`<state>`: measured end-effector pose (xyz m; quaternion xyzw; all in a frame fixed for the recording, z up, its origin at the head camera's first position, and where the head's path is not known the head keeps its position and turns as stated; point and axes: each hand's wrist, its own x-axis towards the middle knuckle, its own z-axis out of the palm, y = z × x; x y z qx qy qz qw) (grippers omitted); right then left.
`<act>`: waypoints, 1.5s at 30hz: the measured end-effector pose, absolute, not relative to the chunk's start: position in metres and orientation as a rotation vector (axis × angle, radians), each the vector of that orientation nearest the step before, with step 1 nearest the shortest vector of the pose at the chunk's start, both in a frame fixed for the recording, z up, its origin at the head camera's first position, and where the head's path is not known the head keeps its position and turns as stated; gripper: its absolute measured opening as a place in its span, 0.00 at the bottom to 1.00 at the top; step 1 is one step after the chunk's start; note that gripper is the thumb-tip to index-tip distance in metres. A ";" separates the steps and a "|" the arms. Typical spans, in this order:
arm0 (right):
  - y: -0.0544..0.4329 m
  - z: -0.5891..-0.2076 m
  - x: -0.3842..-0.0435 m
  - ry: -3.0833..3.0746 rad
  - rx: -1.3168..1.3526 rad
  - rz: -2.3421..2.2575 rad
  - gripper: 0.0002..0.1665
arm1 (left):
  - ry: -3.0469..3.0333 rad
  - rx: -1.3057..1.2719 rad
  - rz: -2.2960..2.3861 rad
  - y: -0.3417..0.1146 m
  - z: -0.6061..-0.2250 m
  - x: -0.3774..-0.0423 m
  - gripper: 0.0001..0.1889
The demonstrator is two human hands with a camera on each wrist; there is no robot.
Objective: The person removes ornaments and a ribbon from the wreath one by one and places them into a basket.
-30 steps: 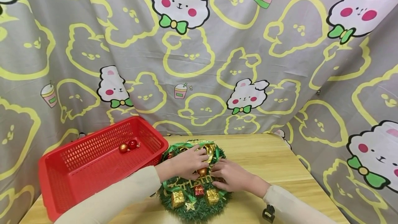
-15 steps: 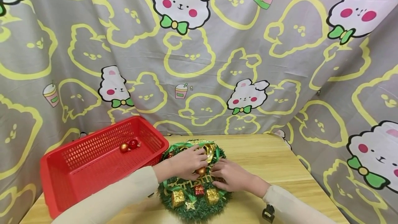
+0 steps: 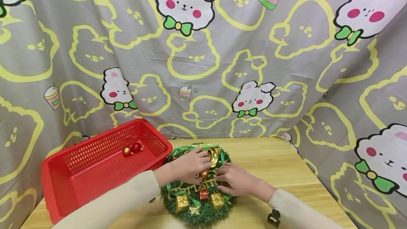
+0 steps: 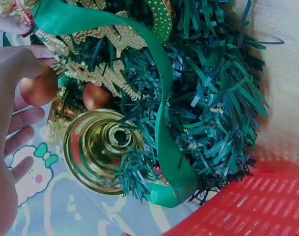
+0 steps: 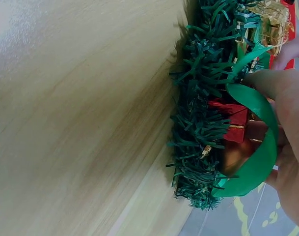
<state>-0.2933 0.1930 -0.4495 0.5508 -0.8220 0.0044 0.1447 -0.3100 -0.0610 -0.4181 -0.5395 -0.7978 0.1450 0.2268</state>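
A green tinsel Christmas wreath [image 3: 200, 218] lies on the wooden table. Over its middle, my left hand [image 3: 190, 167] pinches a copper-orange bauble [image 4: 39, 88] between thumb and fingers. Another copper bauble [image 4: 96, 97] and a shiny gold bell [image 4: 93, 152] sit close by on the wreath. My right hand [image 3: 235, 180] grips the wreath's right side with bent fingers, beside a red gift box [image 5: 232, 120] and behind a loop of green ribbon [image 5: 267, 162]. Gold lettering [image 3: 198, 186] crosses the wreath below both hands, partly covered.
A red plastic basket [image 3: 95, 183] stands to the left, its corner against the wreath. Inside it lie an orange bauble [image 3: 127, 151] and a red bauble [image 3: 136, 147]. A patterned curtain [image 3: 203, 63] hangs behind the table [image 3: 264, 154].
The bauble at my left fingertips has shifted slightly left and away from me. My left hand has moved a little left; my right hand keeps its place.
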 end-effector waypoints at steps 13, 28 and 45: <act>0.193 -0.451 -0.294 -2.365 1.595 0.038 0.13 | -2.162 -1.466 0.313 -0.075 -0.409 -0.307 0.17; 0.192 -0.450 -0.295 -2.353 1.604 0.026 0.14 | -2.104 -1.397 0.214 -0.097 -0.391 -0.307 0.20; 0.191 -0.449 -0.293 -2.346 1.604 0.024 0.13 | -2.121 -1.260 0.054 -0.132 -0.358 -0.314 0.16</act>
